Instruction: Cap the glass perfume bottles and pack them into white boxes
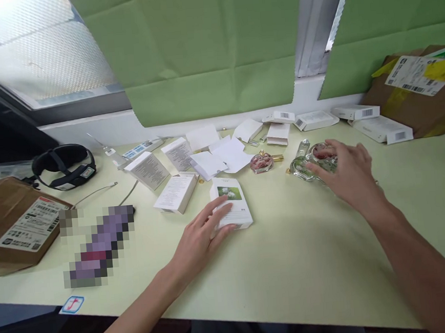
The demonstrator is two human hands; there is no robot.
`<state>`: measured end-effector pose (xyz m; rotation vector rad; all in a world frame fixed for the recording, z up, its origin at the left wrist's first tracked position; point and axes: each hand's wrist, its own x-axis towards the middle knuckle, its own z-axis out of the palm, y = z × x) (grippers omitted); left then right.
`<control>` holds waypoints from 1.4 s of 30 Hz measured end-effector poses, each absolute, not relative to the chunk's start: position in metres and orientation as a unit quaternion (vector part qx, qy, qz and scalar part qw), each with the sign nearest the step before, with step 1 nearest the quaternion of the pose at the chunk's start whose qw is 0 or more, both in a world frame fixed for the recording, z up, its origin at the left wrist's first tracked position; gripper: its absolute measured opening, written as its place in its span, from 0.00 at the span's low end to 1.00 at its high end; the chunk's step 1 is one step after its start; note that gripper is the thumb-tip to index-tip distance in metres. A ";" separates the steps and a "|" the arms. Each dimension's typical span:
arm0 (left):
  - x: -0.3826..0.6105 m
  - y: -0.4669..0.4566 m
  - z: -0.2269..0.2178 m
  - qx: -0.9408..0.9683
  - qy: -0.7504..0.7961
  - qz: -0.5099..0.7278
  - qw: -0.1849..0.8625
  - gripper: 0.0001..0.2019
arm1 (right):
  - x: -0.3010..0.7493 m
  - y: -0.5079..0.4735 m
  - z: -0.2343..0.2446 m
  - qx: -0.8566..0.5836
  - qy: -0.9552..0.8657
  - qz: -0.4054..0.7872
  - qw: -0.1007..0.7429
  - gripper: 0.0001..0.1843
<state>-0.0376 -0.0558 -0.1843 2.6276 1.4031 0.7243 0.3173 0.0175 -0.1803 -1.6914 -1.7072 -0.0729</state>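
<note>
Pale green bench [292, 263] runs along a white sill under a window, with green paper sheets [205, 50] hung over the glass as shading and frosted panes showing at upper left.

Left hand [201, 237] lies flat, fingers spread and lightly bent, fingertips resting on the near edge of a white carton with a flower picture [233, 202]. The carton lies face up near the middle of the bench; the hand seems to pin it in place rather than grip it.

Right hand [348, 174] reaches forward with fingers apart, curved over a cluster of clear glass bottles [310, 164] toward the far right of the bench. Fingertips touch the glass; whether any bottle is actually clasped I cannot tell. The bottles lie on their sides, which keeps them from tipping.

A small pink bottle with a gold cap [262, 162] sits between the carton and the glass cluster.

Far edge: opened white cartons and leaflets [206, 160] scattered left of centre, closed barcoded boxes [357, 112] lined along the sill on the right. Brown parcel [417, 94] in the far right corner, another cardboard parcel with a label [15, 224] at the left edge. Black head strap [64, 166] lies toward the far left corner, a thin cable beside it.
</note>
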 end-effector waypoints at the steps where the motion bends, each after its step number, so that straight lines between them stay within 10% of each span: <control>1: -0.046 -0.060 -0.186 0.859 0.470 0.200 0.023 0.20 | 0.318 0.019 -0.184 -0.651 -0.677 -0.028 0.343 0.33; 25: 0.009 0.016 -0.157 0.860 0.504 0.072 0.028 0.15 | 0.299 0.027 -0.193 -0.599 -0.736 -0.063 0.310 0.33; 42: -0.023 0.001 -0.149 0.871 0.467 0.015 0.153 0.33 | 0.282 0.011 -0.196 -0.585 -0.723 0.142 0.340 0.33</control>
